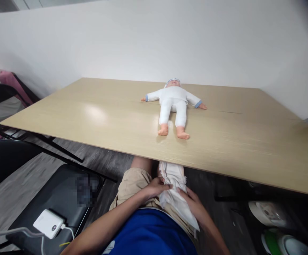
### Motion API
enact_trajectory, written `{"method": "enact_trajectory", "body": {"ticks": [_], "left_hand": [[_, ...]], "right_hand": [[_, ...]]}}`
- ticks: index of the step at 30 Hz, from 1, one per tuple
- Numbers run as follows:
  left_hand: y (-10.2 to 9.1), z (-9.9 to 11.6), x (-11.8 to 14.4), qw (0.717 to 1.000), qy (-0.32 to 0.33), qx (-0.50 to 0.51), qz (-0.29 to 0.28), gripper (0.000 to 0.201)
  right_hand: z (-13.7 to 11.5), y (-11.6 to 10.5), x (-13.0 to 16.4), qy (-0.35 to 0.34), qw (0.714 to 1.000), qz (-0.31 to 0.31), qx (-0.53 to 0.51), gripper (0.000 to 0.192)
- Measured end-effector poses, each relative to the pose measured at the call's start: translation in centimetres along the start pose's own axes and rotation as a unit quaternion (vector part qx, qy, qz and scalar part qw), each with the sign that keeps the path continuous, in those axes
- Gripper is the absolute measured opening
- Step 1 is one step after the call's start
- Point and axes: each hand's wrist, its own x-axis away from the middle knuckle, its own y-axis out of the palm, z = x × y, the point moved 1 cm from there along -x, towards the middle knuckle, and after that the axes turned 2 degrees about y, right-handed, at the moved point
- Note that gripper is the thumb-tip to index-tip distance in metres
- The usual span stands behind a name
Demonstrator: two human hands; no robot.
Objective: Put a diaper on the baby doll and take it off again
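A white diaper (174,182) with ruffled edges lies stretched over my right thigh, partly beneath the table edge. My left hand (156,187) grips its left side, thumb lying on top. On the opposite side my right hand (192,202) holds the diaper, thumb above and fingers along its outer edge. A baby doll (173,97) in a white top and trousers with blue cuffs lies on its back on the table. Its arms are spread, and its bare feet point toward me.
The wooden table (111,117) stands against a white wall. At my left, a black chair (55,191) bears a white power bank (49,224) with a cable plugged in. Round containers (268,212) are on the lower right. A pink cloth (13,85) hangs at the far left.
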Motion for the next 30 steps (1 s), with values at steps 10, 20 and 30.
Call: {"method": "enact_trajectory", "body": {"ticks": [10,20,30], "left_hand": [[5.8,13.9,15.7,0.996,0.042,0.08,0.02,0.061],[3.3,18.0,13.9,0.99,0.112,0.071,0.042,0.045],[0.9,11.9,9.1,0.985,0.065,0.122,0.106,0.052]], "right_hand": [[-8.6,0.9,14.2,0.033,0.997,0.028,-0.057,0.085],[-14.9,3.4,11.7,-0.079,0.994,0.055,-0.042,0.072],[-7.6,3.4,4.9,-0.123,0.984,0.119,0.058,0.071]]}}
